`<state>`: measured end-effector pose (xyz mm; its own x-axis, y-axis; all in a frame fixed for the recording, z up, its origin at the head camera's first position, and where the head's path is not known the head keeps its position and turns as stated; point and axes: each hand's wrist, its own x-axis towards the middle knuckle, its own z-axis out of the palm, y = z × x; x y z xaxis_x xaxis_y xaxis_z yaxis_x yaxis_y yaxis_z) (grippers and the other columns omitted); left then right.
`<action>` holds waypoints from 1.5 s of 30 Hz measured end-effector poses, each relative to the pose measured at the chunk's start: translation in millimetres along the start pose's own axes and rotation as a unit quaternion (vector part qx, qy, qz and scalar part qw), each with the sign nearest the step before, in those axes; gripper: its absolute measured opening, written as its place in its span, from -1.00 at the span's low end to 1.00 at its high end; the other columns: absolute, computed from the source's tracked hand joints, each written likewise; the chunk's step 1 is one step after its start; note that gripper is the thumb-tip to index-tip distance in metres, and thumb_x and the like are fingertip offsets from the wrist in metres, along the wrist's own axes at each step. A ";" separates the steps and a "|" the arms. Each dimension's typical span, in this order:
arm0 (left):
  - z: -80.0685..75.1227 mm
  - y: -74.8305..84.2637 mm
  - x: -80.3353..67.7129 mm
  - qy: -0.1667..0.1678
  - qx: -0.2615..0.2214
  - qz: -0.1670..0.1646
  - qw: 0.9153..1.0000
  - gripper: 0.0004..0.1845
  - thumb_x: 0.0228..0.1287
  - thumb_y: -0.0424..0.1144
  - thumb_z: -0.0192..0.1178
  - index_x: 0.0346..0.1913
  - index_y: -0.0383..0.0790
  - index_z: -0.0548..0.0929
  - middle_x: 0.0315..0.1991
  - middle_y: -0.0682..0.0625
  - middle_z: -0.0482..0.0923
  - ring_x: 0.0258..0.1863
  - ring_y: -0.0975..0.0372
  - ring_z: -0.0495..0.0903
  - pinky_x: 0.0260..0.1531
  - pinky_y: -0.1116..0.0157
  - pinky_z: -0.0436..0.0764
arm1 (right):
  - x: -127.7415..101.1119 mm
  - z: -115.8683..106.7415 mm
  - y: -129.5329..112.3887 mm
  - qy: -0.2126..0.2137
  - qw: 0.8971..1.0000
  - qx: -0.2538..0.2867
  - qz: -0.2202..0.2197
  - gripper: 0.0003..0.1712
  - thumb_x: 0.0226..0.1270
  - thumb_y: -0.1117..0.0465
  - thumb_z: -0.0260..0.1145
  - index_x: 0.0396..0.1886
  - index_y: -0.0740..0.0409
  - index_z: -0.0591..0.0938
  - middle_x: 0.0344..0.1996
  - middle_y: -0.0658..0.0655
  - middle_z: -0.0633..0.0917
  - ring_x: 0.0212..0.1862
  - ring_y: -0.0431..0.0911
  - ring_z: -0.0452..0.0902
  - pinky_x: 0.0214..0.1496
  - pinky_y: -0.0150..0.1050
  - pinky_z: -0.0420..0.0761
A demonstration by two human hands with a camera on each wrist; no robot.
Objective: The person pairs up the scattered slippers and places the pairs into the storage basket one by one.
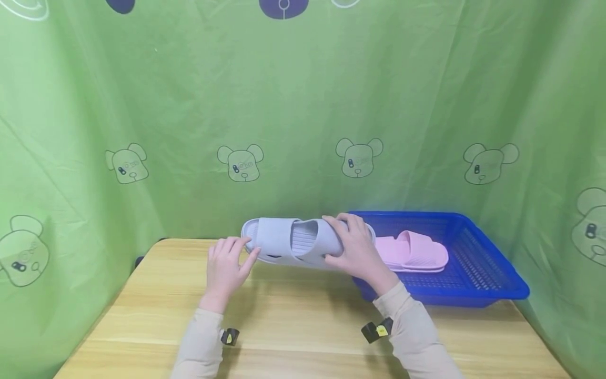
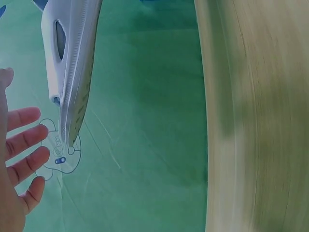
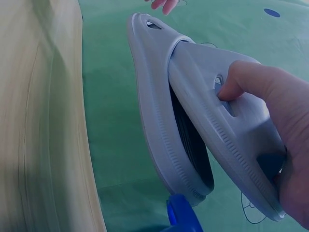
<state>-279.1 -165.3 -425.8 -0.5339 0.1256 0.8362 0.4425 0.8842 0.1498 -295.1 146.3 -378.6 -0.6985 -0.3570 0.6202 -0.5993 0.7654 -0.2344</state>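
A pair of light grey-blue slippers (image 1: 278,238), one tucked into the other, is held up above the table. My right hand (image 1: 356,251) grips the pair at its right end; in the right wrist view the thumb (image 3: 241,82) presses at a side hole of one slipper (image 3: 203,96). At the other end is my left hand (image 1: 228,267), its fingers spread. From the left wrist, the left hand (image 2: 21,154) appears beside the slipper's tip (image 2: 72,111) with a gap between, holding nothing.
On the right of the wooden table (image 1: 303,337) stands a blue plastic basket (image 1: 473,263). Pink slippers (image 1: 416,252) lie inside it, partly hidden by my right hand. A green curtain (image 1: 303,95) with bear faces hangs behind the table and at both sides.
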 end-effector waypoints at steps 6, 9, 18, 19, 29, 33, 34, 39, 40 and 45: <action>0.8 0.9 -0.2 0.003 -0.008 0.003 1.000 -0.55 0.22 0.13 0.19 -0.07 -0.19 0.68 -0.21 -0.08 0.66 -0.23 0.06 0.53 -0.29 0.16 0.41 | -0.5 -5.2 3.8 0.012 1.000 -0.008 -0.004 -0.01 -0.27 -0.02 0.51 0.33 -0.06 0.43 0.09 0.24 0.48 0.17 0.18 0.33 0.24 0.22 0.34; 1.7 1.7 -0.5 -0.003 -0.008 0.003 1.000 -0.54 0.24 0.14 0.15 -0.07 -0.17 0.68 -0.21 -0.08 0.66 -0.23 0.06 0.54 -0.26 0.14 0.44 | -1.5 -8.4 6.4 0.012 1.000 -0.009 -0.001 -0.01 -0.28 -0.01 0.52 0.33 -0.06 0.43 0.10 0.25 0.48 0.16 0.18 0.32 0.23 0.22 0.35; 8.5 7.9 -1.2 0.002 -0.009 0.028 1.000 -0.57 0.22 0.13 0.21 -0.08 -0.16 0.68 -0.23 -0.04 0.68 -0.24 0.09 0.56 -0.28 0.16 0.45 | -5.5 -20.2 13.3 0.005 1.000 -0.008 0.013 -0.02 -0.27 -0.02 0.50 0.32 -0.07 0.43 0.11 0.26 0.46 0.18 0.18 0.31 0.23 0.22 0.32; 8.9 9.1 -1.3 0.000 -0.009 0.030 1.000 -0.56 0.22 0.13 0.20 -0.09 -0.16 0.69 -0.23 -0.04 0.68 -0.23 0.08 0.56 -0.29 0.16 0.45 | -5.9 -21.3 14.1 0.005 1.000 -0.010 0.013 -0.02 -0.27 -0.02 0.50 0.32 -0.08 0.43 0.11 0.26 0.46 0.18 0.18 0.31 0.23 0.22 0.32; 14.6 22.0 -4.9 -0.007 -0.014 0.047 0.999 -0.59 0.11 0.05 0.31 -0.07 -0.13 0.69 -0.19 -0.03 0.70 -0.18 0.07 0.59 -0.27 0.15 0.47 | -11.8 -32.8 22.7 0.006 1.000 -0.015 0.013 -0.01 -0.28 -0.01 0.52 0.32 -0.06 0.43 0.10 0.25 0.47 0.16 0.18 0.30 0.19 0.21 0.33; 18.0 26.1 -5.6 -0.006 -0.019 0.067 0.998 -0.58 0.14 0.08 0.27 -0.06 -0.14 0.69 -0.21 -0.03 0.69 -0.20 0.07 0.59 -0.29 0.16 0.46 | -14.0 -37.5 27.3 0.008 1.000 -0.020 0.011 0.00 -0.29 -0.01 0.53 0.32 -0.05 0.43 0.10 0.27 0.47 0.16 0.19 0.31 0.19 0.22 0.32; 19.0 27.3 -6.0 -0.006 -0.019 0.071 0.997 -0.57 0.15 0.09 0.25 -0.07 -0.15 0.69 -0.22 -0.03 0.69 -0.21 0.07 0.59 -0.30 0.16 0.45 | -14.6 -38.8 28.2 0.008 1.000 -0.020 0.012 0.00 -0.29 -0.01 0.53 0.32 -0.05 0.43 0.10 0.27 0.47 0.16 0.19 0.30 0.20 0.22 0.31; 23.6 34.5 -7.0 -0.017 -0.015 0.083 0.996 -0.56 0.19 0.14 0.21 -0.09 -0.14 0.69 -0.24 -0.02 0.68 -0.22 0.10 0.58 -0.30 0.18 0.45 | -18.1 -44.7 33.6 0.010 0.999 -0.028 0.011 -0.01 -0.30 0.00 0.54 0.31 -0.05 0.44 0.09 0.28 0.47 0.15 0.20 0.31 0.16 0.22 0.33; 24.7 35.8 -7.2 -0.020 -0.015 0.083 0.996 -0.57 0.18 0.14 0.23 -0.09 -0.13 0.69 -0.24 -0.01 0.67 -0.22 0.11 0.57 -0.30 0.19 0.45 | -19.0 -45.9 34.7 0.011 0.999 -0.029 0.011 -0.01 -0.30 0.00 0.54 0.31 -0.05 0.44 0.09 0.28 0.47 0.15 0.20 0.31 0.15 0.22 0.33; 28.3 41.6 -7.9 -0.015 -0.028 0.086 0.996 -0.58 0.11 0.09 0.31 -0.08 -0.13 0.69 -0.24 0.00 0.67 -0.23 0.14 0.56 -0.29 0.21 0.43 | -22.8 -51.3 41.2 0.014 0.999 -0.031 0.006 0.00 -0.31 0.02 0.55 0.31 -0.03 0.44 0.09 0.27 0.48 0.14 0.20 0.31 0.10 0.21 0.34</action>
<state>-276.8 -116.8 -441.1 -0.4684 0.2869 0.8356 0.5678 0.8224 0.0360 -283.8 213.4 -364.0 -0.6944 -0.3334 0.6377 -0.5647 0.8017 -0.1957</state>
